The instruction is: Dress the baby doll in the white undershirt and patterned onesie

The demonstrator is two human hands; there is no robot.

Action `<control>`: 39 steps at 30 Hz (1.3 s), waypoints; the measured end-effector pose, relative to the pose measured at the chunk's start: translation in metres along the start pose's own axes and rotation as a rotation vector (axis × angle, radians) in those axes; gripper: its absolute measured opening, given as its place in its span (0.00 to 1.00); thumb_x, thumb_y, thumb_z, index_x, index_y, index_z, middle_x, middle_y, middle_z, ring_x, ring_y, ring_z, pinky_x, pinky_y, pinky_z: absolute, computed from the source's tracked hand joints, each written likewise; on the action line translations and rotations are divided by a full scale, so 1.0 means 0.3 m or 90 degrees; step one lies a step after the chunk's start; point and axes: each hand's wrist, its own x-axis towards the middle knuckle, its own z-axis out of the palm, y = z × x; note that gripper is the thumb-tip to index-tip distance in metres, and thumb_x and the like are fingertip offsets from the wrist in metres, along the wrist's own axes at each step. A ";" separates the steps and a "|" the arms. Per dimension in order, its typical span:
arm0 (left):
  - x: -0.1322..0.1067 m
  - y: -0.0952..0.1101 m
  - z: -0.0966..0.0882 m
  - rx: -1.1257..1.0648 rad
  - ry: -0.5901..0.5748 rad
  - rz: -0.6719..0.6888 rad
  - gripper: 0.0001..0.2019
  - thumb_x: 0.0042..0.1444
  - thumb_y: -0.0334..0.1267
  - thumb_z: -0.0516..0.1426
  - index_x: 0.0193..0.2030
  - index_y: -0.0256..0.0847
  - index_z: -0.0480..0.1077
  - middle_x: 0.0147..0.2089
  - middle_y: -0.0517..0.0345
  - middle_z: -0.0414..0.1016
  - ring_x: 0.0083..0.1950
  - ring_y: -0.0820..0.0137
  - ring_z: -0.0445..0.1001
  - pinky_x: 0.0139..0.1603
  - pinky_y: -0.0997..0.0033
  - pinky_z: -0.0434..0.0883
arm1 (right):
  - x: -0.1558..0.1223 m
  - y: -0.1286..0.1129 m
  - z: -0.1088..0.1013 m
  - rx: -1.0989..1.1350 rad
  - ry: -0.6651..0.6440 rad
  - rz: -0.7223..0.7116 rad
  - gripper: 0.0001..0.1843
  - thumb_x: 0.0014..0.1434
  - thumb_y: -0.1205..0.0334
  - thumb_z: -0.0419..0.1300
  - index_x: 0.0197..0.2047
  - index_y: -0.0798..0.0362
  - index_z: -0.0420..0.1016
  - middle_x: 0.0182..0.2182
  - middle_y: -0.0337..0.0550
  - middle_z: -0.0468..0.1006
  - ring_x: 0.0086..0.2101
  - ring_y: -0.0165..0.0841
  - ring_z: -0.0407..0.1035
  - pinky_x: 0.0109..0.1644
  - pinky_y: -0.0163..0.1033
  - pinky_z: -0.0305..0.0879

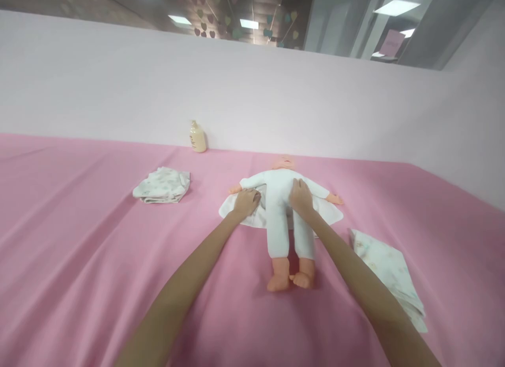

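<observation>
A baby doll point(278, 193) with a white cloth body lies on its back, arms spread and bare feet towards me. Spread out beneath it is a white cloth point(331, 213), possibly a small garment, showing on both sides of the torso. My left hand point(248, 202) rests on this cloth beside the doll's torso, fingers curled and seemingly gripping it. My right hand point(301, 196) is closed against the doll's belly on the right; what its fingers pinch is hidden. The doll's head is foreshortened at the far end.
A pink sheet point(98, 240) covers the surface. Folded patterned cloths lie to the left point(163, 185) and at the right point(389, 267), the latter partly behind my right forearm. A pump bottle point(198, 137) stands by the white wall point(158, 88) at the back.
</observation>
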 end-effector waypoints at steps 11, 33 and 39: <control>-0.005 -0.012 0.017 0.074 -0.017 0.009 0.16 0.62 0.38 0.45 0.39 0.39 0.73 0.42 0.48 0.75 0.44 0.60 0.72 0.46 0.61 0.66 | 0.285 -0.267 0.188 -0.161 -0.216 -0.357 0.26 0.55 0.65 0.56 0.58 0.56 0.62 0.50 0.56 0.72 0.49 0.44 0.66 0.54 0.48 0.57; 0.133 -0.130 -0.008 0.178 -0.073 -0.162 0.23 0.55 0.33 0.50 0.59 0.41 0.59 0.51 0.45 0.69 0.50 0.57 0.72 0.49 0.60 0.66 | 0.279 -0.215 0.197 0.092 -0.041 -0.369 0.18 0.57 0.69 0.52 0.52 0.57 0.61 0.43 0.50 0.73 0.43 0.40 0.67 0.46 0.40 0.62; 0.150 -0.149 -0.101 0.070 0.035 -0.156 0.25 0.49 0.27 0.53 0.56 0.40 0.61 0.49 0.47 0.67 0.43 0.63 0.73 0.40 0.68 0.68 | 0.253 -0.248 0.178 -0.061 -0.096 -0.375 0.19 0.59 0.67 0.54 0.54 0.56 0.61 0.44 0.50 0.73 0.42 0.41 0.69 0.43 0.40 0.63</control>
